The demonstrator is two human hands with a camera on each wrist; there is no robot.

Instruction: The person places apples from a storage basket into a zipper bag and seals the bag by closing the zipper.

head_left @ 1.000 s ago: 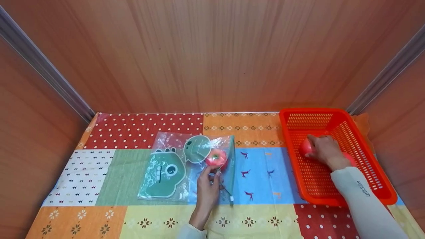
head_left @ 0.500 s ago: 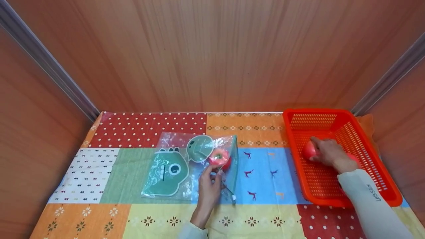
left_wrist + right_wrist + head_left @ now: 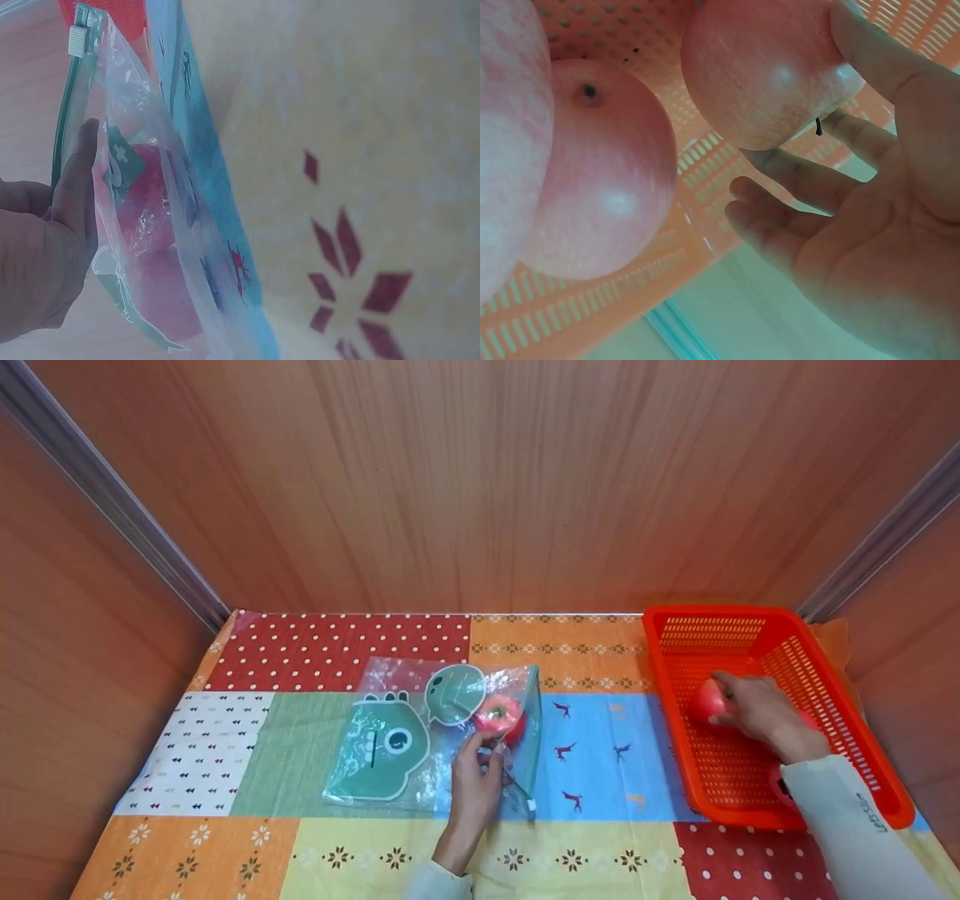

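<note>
My left hand [image 3: 477, 787] pinches the open edge of a clear zip bag [image 3: 534, 720] with green cartoon prints, lying at the middle of the cloth. Inside the bag, close to its opening, is a red apple [image 3: 499, 716]. In the left wrist view, the white slider [image 3: 77, 42] sits at the end of the green zip strip. Over at the right, my right hand [image 3: 769, 712] reaches into the red basket [image 3: 697, 802] and grips an apple [image 3: 765, 67] between thumb and fingers, its short stem towards the palm.
Two more apples show in the right wrist view: one whole apple [image 3: 607, 172] and one pale apple [image 3: 510, 135] cut by the frame. A patchwork cloth [image 3: 375, 847] covers the table. Wood-grain panels [image 3: 480, 495] enclose the back and both sides.
The head view has shifted slightly. My right forearm has moved a little to the right, and another apple now shows beside the sleeve. My left hand keeps its hold on the bag.
</note>
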